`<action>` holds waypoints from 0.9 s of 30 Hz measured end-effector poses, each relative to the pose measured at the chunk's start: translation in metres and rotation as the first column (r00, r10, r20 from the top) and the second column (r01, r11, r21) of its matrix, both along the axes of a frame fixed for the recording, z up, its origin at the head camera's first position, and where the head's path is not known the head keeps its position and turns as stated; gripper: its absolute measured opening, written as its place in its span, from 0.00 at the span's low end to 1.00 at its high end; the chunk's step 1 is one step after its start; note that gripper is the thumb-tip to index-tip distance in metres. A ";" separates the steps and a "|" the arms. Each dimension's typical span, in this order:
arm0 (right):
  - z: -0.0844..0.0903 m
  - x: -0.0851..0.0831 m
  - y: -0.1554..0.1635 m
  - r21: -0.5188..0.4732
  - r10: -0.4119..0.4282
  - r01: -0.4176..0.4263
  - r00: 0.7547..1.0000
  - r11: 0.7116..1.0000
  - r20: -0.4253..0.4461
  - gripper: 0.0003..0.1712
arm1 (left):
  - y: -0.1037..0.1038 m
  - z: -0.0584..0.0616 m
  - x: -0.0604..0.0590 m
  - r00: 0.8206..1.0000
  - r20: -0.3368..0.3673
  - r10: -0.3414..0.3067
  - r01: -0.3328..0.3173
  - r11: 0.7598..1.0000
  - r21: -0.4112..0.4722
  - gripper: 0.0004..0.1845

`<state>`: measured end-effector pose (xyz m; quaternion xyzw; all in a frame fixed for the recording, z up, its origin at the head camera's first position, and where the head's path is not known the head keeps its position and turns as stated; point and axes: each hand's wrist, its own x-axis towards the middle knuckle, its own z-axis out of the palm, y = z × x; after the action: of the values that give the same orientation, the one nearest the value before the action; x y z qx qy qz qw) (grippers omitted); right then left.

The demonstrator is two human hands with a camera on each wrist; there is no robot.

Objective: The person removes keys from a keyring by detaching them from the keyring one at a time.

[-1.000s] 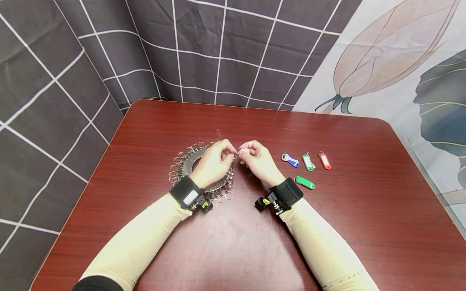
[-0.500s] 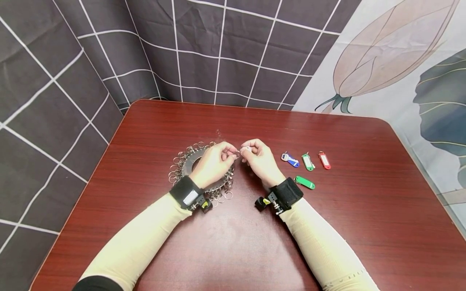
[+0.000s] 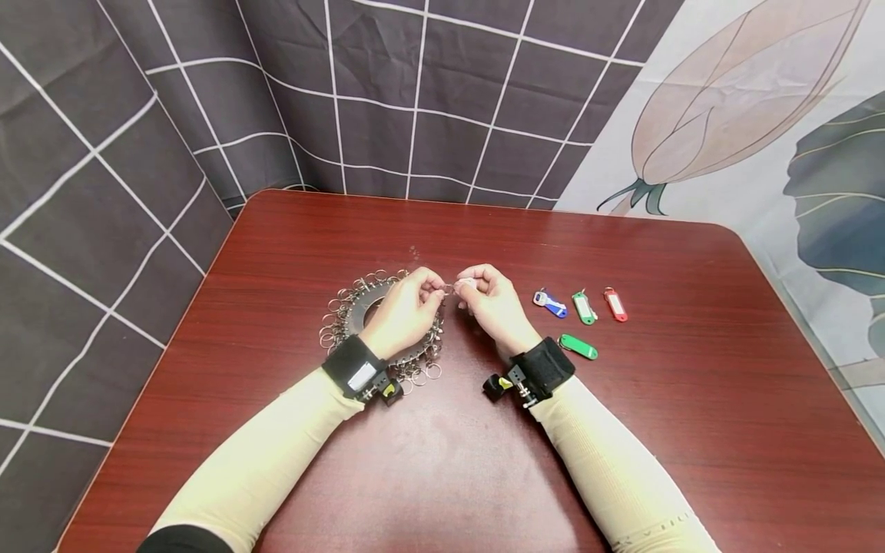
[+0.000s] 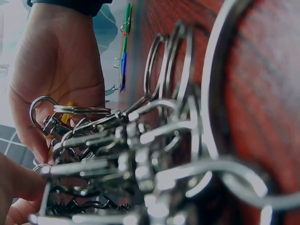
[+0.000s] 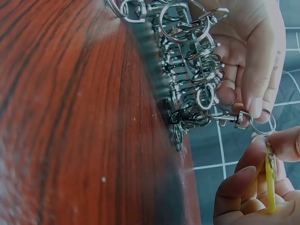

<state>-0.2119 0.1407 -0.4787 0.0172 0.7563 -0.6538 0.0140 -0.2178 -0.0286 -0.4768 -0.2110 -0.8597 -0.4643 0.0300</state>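
Observation:
In the head view my left hand (image 3: 408,311) reaches over a round metal disc (image 3: 361,313) fringed with swivel clasps and split rings. Its thumb and fingertips pinch a split ring (image 5: 263,125) linked to a swivel clasp (image 5: 229,119), as the right wrist view shows. Facing it, my right hand (image 3: 496,309) holds a yellow key tag (image 5: 270,183) edge-on, thumb and finger right at the split ring. The tag's top, with its small fitting, is partly covered by the fingertips. Blurred clasps and rings (image 4: 93,168) fill the left wrist view's foreground.
To the right on the reddish-brown table (image 3: 664,399) lie a blue key tag (image 3: 550,303), a green one with a white label (image 3: 584,308), a red one (image 3: 615,305) and a plain green one (image 3: 578,346). A grid-patterned curtain (image 3: 387,115) hangs behind.
My right hand has shifted slightly up and away from the left, and the split ring now shows between the two hands' fingertips. The disc and loose tags stay put.

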 end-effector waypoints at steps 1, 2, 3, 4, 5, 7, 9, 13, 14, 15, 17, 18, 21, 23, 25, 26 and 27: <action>0.000 0.000 0.000 0.000 0.005 -0.005 1.000 1.000 0.000 0.16 | 0.000 0.000 0.000 1.000 0.001 0.000 0.000 1.000 0.010 0.05; 0.000 0.000 0.000 -0.003 0.009 -0.009 1.000 1.000 0.001 0.16 | -0.001 0.000 0.000 1.000 0.000 0.003 -0.003 1.000 0.019 0.05; 0.000 0.000 -0.001 -0.006 0.012 -0.012 1.000 1.000 0.003 0.16 | -0.001 0.000 0.000 1.000 -0.002 0.007 -0.007 1.000 0.026 0.06; 0.000 0.000 -0.001 -0.009 0.015 -0.015 1.000 1.000 0.004 0.15 | -0.001 0.000 0.001 1.000 -0.003 0.011 -0.010 0.999 0.035 0.06; 0.000 0.000 -0.001 -0.008 0.020 -0.020 1.000 1.000 0.001 0.15 | -0.002 0.000 0.001 1.000 -0.007 0.012 -0.012 0.999 0.043 0.06; 0.000 0.000 -0.001 -0.008 0.028 -0.028 1.000 1.000 -0.004 0.15 | -0.002 0.000 0.001 1.000 -0.013 0.014 -0.013 0.999 0.052 0.06; 0.000 0.000 -0.002 -0.005 0.037 -0.037 0.999 0.999 -0.016 0.14 | -0.003 0.001 0.001 1.000 -0.019 0.008 -0.007 0.999 0.054 0.06; -0.001 0.001 -0.002 0.003 0.046 -0.046 0.998 0.999 -0.031 0.14 | -0.004 0.001 0.001 0.999 -0.029 -0.018 0.019 0.998 0.055 0.05; -0.001 0.001 -0.002 0.005 0.045 -0.045 0.999 0.999 -0.030 0.14 | -0.005 0.001 0.001 0.999 -0.033 -0.022 0.024 0.998 0.055 0.05; -0.001 0.001 -0.002 0.008 0.044 -0.043 0.999 0.999 -0.028 0.14 | -0.005 0.001 0.001 0.999 -0.036 -0.025 0.027 0.998 0.053 0.05; -0.002 0.001 -0.002 0.015 0.040 -0.039 0.999 0.999 -0.019 0.14 | -0.005 0.001 0.000 0.999 -0.042 -0.027 0.029 0.999 0.044 0.04; -0.002 0.001 -0.002 0.017 0.037 -0.036 0.999 0.999 -0.014 0.14 | -0.005 0.001 0.000 0.999 -0.042 -0.028 0.030 0.999 0.040 0.04; -0.003 0.001 -0.002 0.021 0.031 -0.031 0.999 0.999 -0.008 0.14 | -0.004 0.001 0.001 0.999 -0.038 -0.027 0.028 0.999 0.024 0.04; -0.002 0.001 -0.001 0.020 0.025 -0.025 1.000 0.999 -0.006 0.13 | -0.004 0.002 0.001 0.999 -0.032 -0.024 0.025 0.999 0.021 0.04; -0.002 0.001 -0.001 0.016 0.018 -0.018 1.000 1.000 -0.004 0.13 | -0.003 0.002 0.001 0.999 -0.029 -0.025 0.026 0.999 0.026 0.05; -0.002 0.001 -0.001 0.013 0.014 -0.013 1.000 1.000 -0.003 0.13 | -0.002 0.002 0.001 0.999 -0.028 -0.027 0.027 0.999 0.026 0.06; -0.001 0.001 -0.001 0.010 0.009 -0.009 1.000 1.000 -0.002 0.12 | -0.002 0.002 0.000 0.999 -0.029 -0.027 0.028 0.999 0.025 0.06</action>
<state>-0.2110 0.1399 -0.4801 0.0131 0.7596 -0.6501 0.0164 -0.2174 -0.0306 -0.4751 -0.2292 -0.8501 -0.4725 0.0388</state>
